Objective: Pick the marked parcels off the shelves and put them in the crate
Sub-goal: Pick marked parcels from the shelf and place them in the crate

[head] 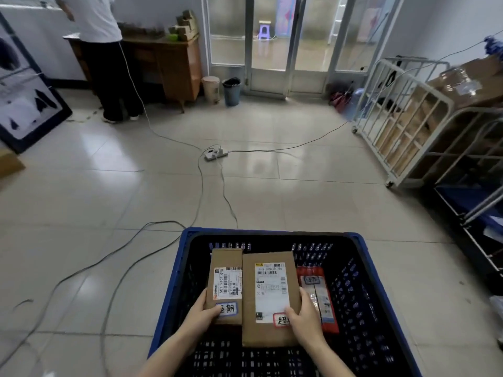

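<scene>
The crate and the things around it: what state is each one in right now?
Blue crate: on the floor, open-topped, partly filled.
Left cardboard parcel: inside the crate, gripped by the left hand.
Middle cardboard parcel: inside the crate, gripped by the right hand.
Red packet: lying flat in the crate, untouched.
Power strip: on the floor, cables plugged in.
Glass doors: shut.

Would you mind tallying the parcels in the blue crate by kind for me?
Brown cardboard boxes: 2, the narrower box in the left hand and the wider box in the right hand
Red flat packets: 1, the red packet lying beside them in the crate
Total: 3
</scene>
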{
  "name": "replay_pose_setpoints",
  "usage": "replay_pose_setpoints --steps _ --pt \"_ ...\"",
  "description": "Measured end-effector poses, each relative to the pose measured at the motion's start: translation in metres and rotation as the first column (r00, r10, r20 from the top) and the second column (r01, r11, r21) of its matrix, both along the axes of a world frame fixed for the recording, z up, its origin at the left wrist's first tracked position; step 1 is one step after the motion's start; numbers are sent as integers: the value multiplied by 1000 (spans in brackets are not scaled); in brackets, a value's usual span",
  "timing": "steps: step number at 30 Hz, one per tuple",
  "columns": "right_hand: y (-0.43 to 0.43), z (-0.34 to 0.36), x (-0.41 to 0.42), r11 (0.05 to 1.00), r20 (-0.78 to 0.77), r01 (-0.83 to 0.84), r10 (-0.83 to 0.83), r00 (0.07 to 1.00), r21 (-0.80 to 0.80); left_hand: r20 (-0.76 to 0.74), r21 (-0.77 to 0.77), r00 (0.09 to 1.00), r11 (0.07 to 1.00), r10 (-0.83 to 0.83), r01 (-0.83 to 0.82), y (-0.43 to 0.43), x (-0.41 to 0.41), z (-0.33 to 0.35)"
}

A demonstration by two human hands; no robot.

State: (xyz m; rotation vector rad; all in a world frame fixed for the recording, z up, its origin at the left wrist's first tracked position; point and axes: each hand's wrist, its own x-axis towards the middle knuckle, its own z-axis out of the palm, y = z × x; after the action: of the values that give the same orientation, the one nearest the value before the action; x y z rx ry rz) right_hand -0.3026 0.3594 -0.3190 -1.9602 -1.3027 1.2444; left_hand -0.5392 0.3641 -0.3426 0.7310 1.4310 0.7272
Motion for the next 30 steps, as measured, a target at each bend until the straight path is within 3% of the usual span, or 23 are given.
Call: replay_pose_setpoints --steps 11,16,18,21,24,26,30 --pt "44 -39 -1 995 -7 -25 24 1000 -94 -70 -110 994 990 82 -89 24 9 -32" --pt "48 -49 5 990 -43 -2 -4 999 -142 -235 -104 971 993 36 -62 26 23 -34" --pt "49 -51 7 989 -49 9 -17 999 -149 -367 -67 930 997 5 -32 28 29 -30" --pt "50 -51 8 987 -54 26 -35 998 -160 -606 -2 793 998 -56 69 31 42 -23" --pt "49 -52 8 985 -27 18 -23 999 -172 -719 33 688 985 -93 168 36 57 -18" --pt "46 -52 9 987 5 3 -3 1000 -161 -700 22 700 976 -138 215 39 69 -17" --pt "43 -52 4 995 106 -31 41 994 -91 -510 -50 846 988 -153 149 44 87 -15"
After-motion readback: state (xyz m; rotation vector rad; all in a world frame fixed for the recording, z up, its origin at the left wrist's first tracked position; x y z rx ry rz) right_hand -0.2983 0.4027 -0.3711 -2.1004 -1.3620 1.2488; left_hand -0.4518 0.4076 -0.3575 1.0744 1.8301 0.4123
